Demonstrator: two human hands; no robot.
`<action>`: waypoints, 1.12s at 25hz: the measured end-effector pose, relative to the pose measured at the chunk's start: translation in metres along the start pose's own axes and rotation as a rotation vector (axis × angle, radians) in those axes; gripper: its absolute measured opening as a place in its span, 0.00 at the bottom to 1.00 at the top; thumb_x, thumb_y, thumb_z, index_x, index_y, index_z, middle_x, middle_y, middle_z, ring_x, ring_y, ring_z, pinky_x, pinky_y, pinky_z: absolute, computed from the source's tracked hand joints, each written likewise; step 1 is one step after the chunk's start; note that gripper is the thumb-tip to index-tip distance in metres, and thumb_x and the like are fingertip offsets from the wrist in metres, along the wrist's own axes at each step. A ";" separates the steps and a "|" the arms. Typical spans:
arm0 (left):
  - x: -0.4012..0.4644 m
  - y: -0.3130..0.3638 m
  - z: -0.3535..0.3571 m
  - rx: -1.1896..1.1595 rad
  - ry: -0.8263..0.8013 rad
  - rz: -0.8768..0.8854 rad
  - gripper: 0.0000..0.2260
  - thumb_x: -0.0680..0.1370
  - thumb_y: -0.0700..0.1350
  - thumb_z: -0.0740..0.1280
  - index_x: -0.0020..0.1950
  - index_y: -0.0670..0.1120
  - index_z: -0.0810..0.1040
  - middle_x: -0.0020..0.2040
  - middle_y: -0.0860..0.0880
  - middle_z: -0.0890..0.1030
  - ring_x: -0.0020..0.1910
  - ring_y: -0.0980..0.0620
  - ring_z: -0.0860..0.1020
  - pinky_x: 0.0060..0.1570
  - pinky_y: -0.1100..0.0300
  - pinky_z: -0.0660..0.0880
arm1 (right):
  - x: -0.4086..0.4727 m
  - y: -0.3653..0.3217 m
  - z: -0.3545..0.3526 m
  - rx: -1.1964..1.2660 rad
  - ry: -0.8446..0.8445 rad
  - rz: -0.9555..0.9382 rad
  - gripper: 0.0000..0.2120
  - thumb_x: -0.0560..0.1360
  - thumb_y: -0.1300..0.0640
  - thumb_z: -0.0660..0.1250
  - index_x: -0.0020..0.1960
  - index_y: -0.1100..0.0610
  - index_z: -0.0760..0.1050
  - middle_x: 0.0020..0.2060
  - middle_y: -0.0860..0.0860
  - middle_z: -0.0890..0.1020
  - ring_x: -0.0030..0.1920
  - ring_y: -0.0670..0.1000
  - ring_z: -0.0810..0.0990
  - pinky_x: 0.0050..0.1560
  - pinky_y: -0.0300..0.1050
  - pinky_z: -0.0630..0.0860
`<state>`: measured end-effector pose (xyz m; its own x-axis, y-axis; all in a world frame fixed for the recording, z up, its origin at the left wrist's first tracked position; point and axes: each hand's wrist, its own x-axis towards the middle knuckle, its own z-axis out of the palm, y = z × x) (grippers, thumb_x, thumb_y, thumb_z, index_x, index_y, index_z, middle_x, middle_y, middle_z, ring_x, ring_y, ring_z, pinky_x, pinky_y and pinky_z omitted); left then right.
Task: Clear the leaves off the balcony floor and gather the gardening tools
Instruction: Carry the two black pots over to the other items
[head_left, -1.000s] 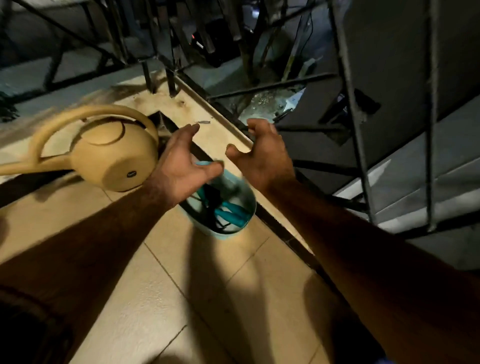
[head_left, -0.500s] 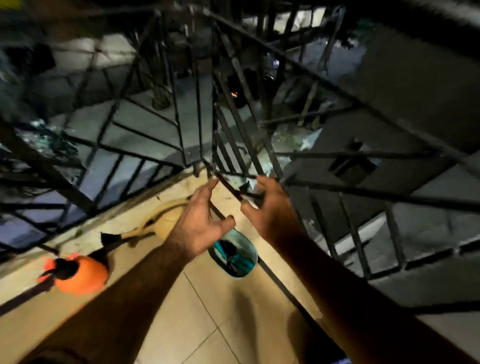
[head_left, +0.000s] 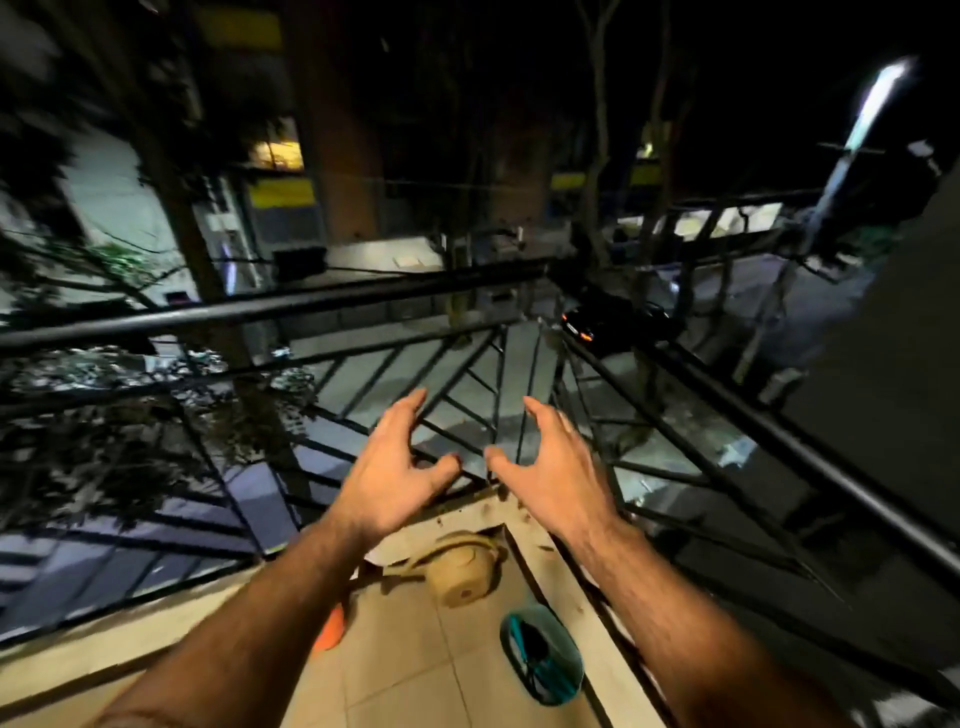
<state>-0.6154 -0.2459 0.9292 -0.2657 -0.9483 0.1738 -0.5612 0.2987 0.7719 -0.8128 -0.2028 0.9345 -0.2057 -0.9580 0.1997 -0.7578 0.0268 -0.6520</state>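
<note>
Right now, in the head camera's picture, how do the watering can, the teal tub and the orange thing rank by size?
1. Watering can, largest.
2. Teal tub, close behind; it sits nearer the camera, so this ranking is unsure.
3. Orange thing, smallest, but an arm hides most of it.

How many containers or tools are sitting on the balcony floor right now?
3: a tan watering can in the corner, a teal tub of tools near the right edge, an orange object partly hidden behind the left forearm. More may be hidden.
</note>
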 end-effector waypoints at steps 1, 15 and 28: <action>-0.007 0.007 -0.020 0.014 0.047 0.000 0.39 0.74 0.58 0.70 0.80 0.53 0.57 0.79 0.52 0.61 0.77 0.55 0.61 0.71 0.63 0.57 | 0.001 -0.017 -0.008 0.036 -0.016 -0.043 0.37 0.75 0.38 0.69 0.79 0.47 0.60 0.75 0.49 0.67 0.73 0.51 0.67 0.68 0.47 0.68; -0.141 0.018 -0.180 0.112 0.555 -0.191 0.43 0.71 0.73 0.65 0.80 0.51 0.61 0.78 0.51 0.64 0.74 0.57 0.63 0.71 0.59 0.58 | -0.010 -0.167 -0.002 0.186 -0.269 -0.396 0.41 0.74 0.28 0.63 0.78 0.51 0.61 0.76 0.48 0.65 0.75 0.50 0.64 0.74 0.52 0.65; -0.350 -0.075 -0.387 0.255 0.824 -0.404 0.38 0.74 0.61 0.70 0.80 0.49 0.61 0.79 0.51 0.63 0.76 0.57 0.61 0.71 0.65 0.55 | -0.141 -0.410 0.173 0.292 -0.520 -0.621 0.42 0.72 0.27 0.63 0.78 0.50 0.62 0.75 0.49 0.67 0.74 0.50 0.67 0.71 0.48 0.65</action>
<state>-0.1767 0.0214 1.0471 0.5676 -0.7332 0.3746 -0.6694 -0.1461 0.7284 -0.3655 -0.1281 1.0471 0.5573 -0.7855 0.2689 -0.4346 -0.5520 -0.7116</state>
